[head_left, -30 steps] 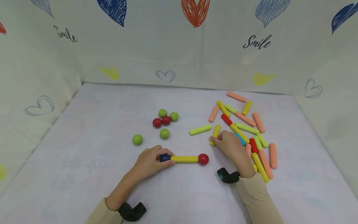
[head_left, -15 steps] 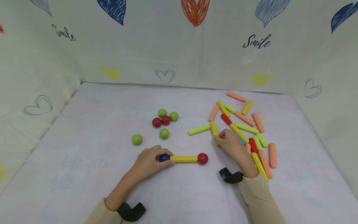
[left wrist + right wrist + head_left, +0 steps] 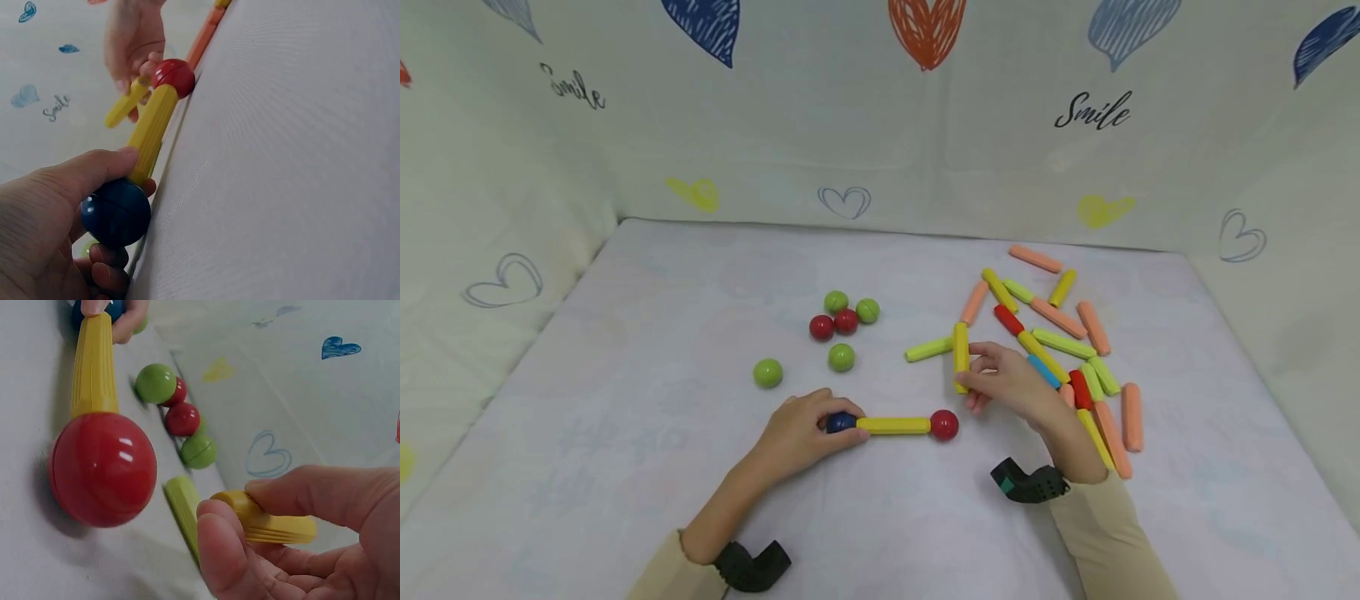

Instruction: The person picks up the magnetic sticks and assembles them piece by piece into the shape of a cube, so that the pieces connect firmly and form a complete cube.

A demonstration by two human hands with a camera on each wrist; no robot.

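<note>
My left hand (image 3: pixel 805 435) grips the blue ball (image 3: pixel 116 212) and the near end of a yellow stick (image 3: pixel 893 426). A red ball (image 3: pixel 944 425) caps that stick's other end, so the three form one straight piece lying along the table. To the right, my right hand (image 3: pixel 1011 385) pinches a loose yellow stick (image 3: pixel 961 357) between thumb and fingers. In the right wrist view this loose stick (image 3: pixel 275 524) is raised, with a light green stick (image 3: pixel 182 509) beyond it. It overlaps the green stick (image 3: pixel 928 349) in the head view.
Behind the left hand lie several loose balls, among them a green ball (image 3: pixel 767 373) and a red ball (image 3: pixel 822 327). A spread of coloured sticks, including an orange stick (image 3: pixel 1132 417), covers the right side. A printed cloth (image 3: pixel 880 117) rises behind the table.
My right hand has picked up the yellow stick and brought it slightly left, over the end of the light green stick. The left hand and the joined piece stay in place.
</note>
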